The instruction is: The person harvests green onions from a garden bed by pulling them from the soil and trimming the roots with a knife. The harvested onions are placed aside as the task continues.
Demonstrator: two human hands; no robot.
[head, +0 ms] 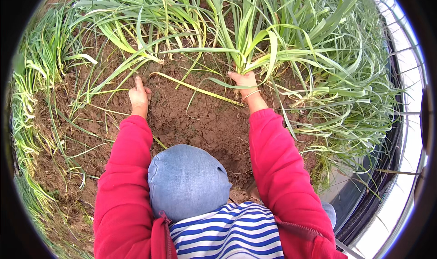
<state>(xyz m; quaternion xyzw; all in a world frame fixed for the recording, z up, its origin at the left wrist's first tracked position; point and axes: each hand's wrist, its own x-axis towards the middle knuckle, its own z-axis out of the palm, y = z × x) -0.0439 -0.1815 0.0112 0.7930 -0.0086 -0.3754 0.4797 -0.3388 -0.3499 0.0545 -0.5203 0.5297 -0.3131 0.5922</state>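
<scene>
My right hand [244,80] is closed around the pale base of a clump of long green leafy plants [244,51], low over the brown soil [201,119]. The leaves fan up and outward from the fist, and one droops across the fingers. My left hand [139,93] is over the soil to the left, its index finger extended and the others curled, with nothing visible in it. Just beyond that fingertip lies a loose plant [146,54] with a whitish base. A yellowish leaf [201,89] lies on the soil between my hands.
Dense green plants [327,16] stand ahead and to the right. On the left lie plants in a row with exposed roots [51,122]. My bent knee in denim [189,180] is close below my hands. A curved white sheet edge [406,71] and dark material border the right.
</scene>
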